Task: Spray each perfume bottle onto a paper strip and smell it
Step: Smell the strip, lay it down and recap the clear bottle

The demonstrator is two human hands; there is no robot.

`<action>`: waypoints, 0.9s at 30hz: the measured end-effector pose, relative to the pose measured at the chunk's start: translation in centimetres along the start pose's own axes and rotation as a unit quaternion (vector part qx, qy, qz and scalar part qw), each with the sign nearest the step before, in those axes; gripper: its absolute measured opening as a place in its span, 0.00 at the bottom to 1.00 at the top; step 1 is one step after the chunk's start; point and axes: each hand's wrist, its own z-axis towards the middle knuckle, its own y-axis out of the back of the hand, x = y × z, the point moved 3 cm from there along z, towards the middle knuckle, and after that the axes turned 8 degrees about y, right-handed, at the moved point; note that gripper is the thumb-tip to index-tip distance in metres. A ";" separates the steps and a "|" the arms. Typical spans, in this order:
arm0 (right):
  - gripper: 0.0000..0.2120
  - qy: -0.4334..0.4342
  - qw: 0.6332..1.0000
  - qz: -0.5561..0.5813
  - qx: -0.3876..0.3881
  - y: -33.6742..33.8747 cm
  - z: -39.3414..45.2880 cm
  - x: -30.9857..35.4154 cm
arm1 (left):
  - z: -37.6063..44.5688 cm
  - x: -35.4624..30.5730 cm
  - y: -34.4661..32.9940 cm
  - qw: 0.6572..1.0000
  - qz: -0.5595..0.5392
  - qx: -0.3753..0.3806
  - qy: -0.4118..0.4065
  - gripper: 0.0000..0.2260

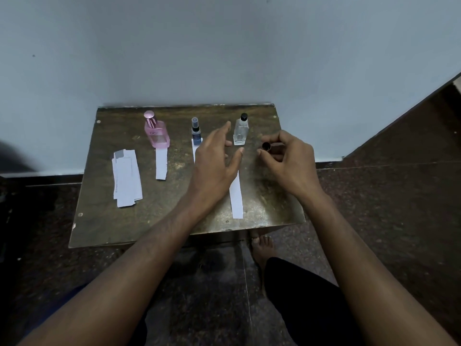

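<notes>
Three perfume bottles stand in a row at the back of the small brown table [104, 221]: a pink bottle [156, 133], a small dark blue bottle [195, 129] and a clear bottle [240, 132] with its black spray head bare. My right hand [289, 161] pinches a dark round cap [266, 146] just right of the clear bottle. My left hand [214, 158] hovers with fingers spread, reaching toward the clear bottle and touching nothing that I can see. A white paper strip [236, 196] lies in front of the clear bottle, another strip [161, 163] in front of the pink one.
A pile of several spare paper strips [126, 178] lies at the table's left. A third strip [193, 148] under the blue bottle is partly hidden by my left hand. A pale wall stands right behind the table. A bare foot [262, 248] rests on the dark floor below the table's front edge.
</notes>
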 end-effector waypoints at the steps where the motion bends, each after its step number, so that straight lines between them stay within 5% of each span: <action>1: 0.11 0.004 1.000 0.003 -0.010 0.0 0.3 -0.1 | 0.3 -0.2 -0.3 1.000 -0.004 0.001 0.000 0.27; 6: 0.18 0.017 0.998 0.037 -0.049 0.1 2.1 0.3 | 2.1 -0.2 -1.3 1.000 -0.008 -0.010 -0.010 0.28; 13: 0.08 0.062 0.993 0.037 -0.096 0.1 2.5 1.3 | 3.3 0.0 -2.1 0.999 -0.026 -0.026 -0.007 0.20; 20: 0.15 0.153 0.975 -0.005 -0.159 0.8 4.1 2.7 | 3.7 -0.5 -2.3 0.999 -0.027 -0.028 -0.026 0.15; 27: 0.06 0.226 0.965 -0.053 -0.117 -0.9 4.7 4.0 | 3.9 -0.3 -1.6 0.998 -0.025 -0.031 -0.038 0.15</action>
